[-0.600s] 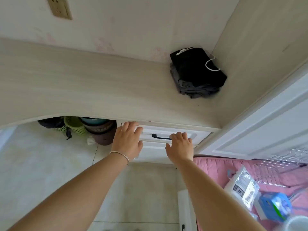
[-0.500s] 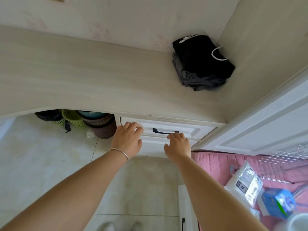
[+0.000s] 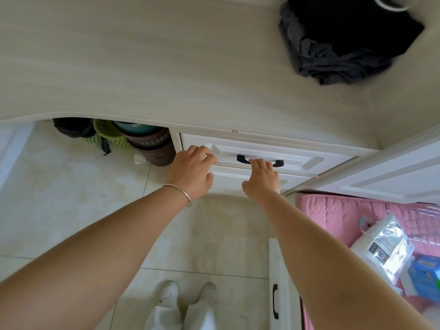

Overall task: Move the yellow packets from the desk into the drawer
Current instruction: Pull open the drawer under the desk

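Observation:
The white drawer (image 3: pixel 304 160) sits closed under the pale wooden desk top (image 3: pixel 166 67). My right hand (image 3: pixel 263 177) has its fingers curled over the middle of the drawer's black handle (image 3: pixel 241 158). Beside it, my left hand (image 3: pixel 190 172), with a silver bangle on the wrist, touches the left part of the drawer front with bent fingertips and holds nothing. No yellow packet shows anywhere in view.
A pile of black and grey clothes (image 3: pixel 345 39) lies at the desk's back right corner. Green baskets (image 3: pixel 109 136) and a brown bucket (image 3: pixel 154 148) stand under the desk. At the right, pink bedding (image 3: pixel 333 210) carries a clear plastic packet (image 3: pixel 385 244) and a blue box (image 3: pixel 426 275).
The view has tilted down and drawn closer. My right hand's fingers have slid onto the middle of the handle. My left hand stays on the drawer front, which looks closed throughout.

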